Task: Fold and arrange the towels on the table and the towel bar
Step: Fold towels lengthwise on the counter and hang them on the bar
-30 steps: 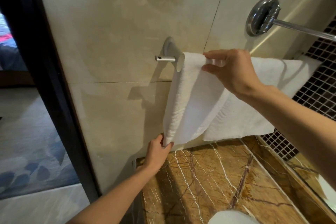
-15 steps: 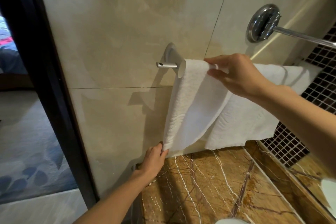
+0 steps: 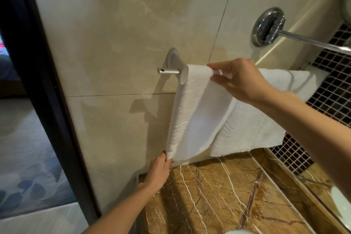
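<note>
Fingers (image 3: 218, 66), right hand (image 3: 245, 81): curled, thumb and forefinger pinching the top fold of the towel (image 3: 193, 116) where it is passing over the towel bar (image 3: 168, 71).
Fingers (image 3: 167, 159), left hand (image 3: 159, 169): pinching the lower left corner of the same hanging panel and drawing it taut.
Towel: white and ribbed, hanging over the bar against the wall (image 3: 114, 43). One narrow panel is lying in front at the left, and a wider panel is spreading behind it to the right.
Long axis of held panel: running almost straight down from the right hand to the left hand, leaning slightly left at the bottom.
Bar axis: lying left to right along the wall, its bare end sticking out left of the towel.
Nearer hand: left is sitting at the hem, right at the bar, so each is holding one end of the axis.
Step in hand, by judgement: squaring the front fold. The coming move is turning on keeping both grips in line.
Table (image 3: 218, 195): brown veined marble, lying just below the hem; whether they are touching cannot be told.
Other fitting: chrome rail (image 3: 303, 41) projecting from the wall, upper right.
</note>
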